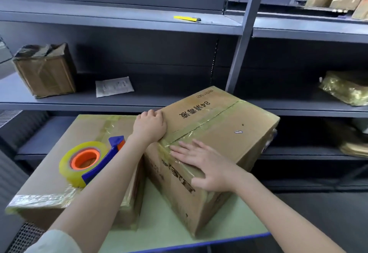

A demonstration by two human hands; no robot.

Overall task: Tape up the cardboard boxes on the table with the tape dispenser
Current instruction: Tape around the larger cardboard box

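Note:
A printed cardboard box [229, 125] stands on the pale green table [159, 223], its top seam covered with clear tape. My left hand [150, 126] lies on the box's near left top edge with fingers curled over the edge. My right hand [201, 163] presses flat, fingers spread, on the taped front corner of the same box. To the left lies a second, flatter taped box [49, 177]. On it rests the blue tape dispenser [103, 163] with a yellowish roll on an orange core [83, 158], untouched by either hand.
Grey metal shelving [119, 23] stands right behind the table. It holds a small taped box [45, 71], a white paper packet [113, 86], a yellow utility knife [187, 18] and gold-wrapped parcels [346, 87]. The table's blue front edge [199, 244] is close to me.

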